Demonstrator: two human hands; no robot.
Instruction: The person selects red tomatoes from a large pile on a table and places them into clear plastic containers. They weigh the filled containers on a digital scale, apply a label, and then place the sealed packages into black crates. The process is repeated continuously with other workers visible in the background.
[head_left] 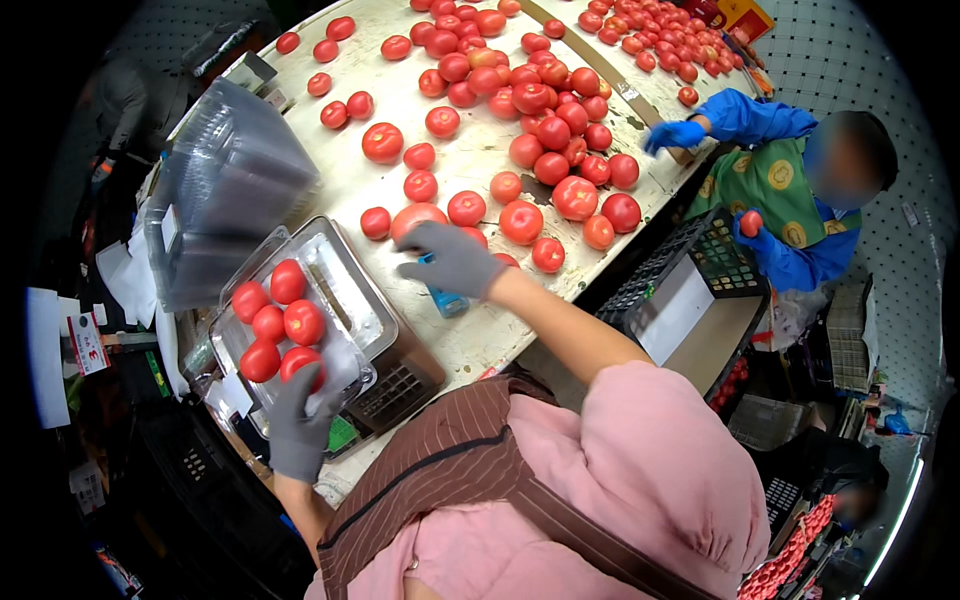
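My left hand (pixel 300 432), in a grey glove, has its fingertips round a tomato (pixel 301 364) at the near edge of a clear plastic tray (pixel 345 362). Several other red tomatoes (pixel 268 324) sit in that tray, which rests on a metal scale (pixel 372 325). My right hand (pixel 455 258), also grey-gloved and slightly blurred, reaches over the table with thumb and fingers apart. Its fingertips are at a large tomato (pixel 416 217), partly hidden by the hand; whether they touch it I cannot tell. A small blue object (pixel 447 301) lies beneath my right palm.
Many loose tomatoes (pixel 530 97) cover the pale table (pixel 335 175). A stack of clear trays (pixel 235 190) stands at the left. Across the right edge, a person in blue gloves (pixel 675 135) holds a tomato (pixel 751 223) beside a black crate (pixel 715 250). A wooden strip (pixel 605 75) divides the tabletop.
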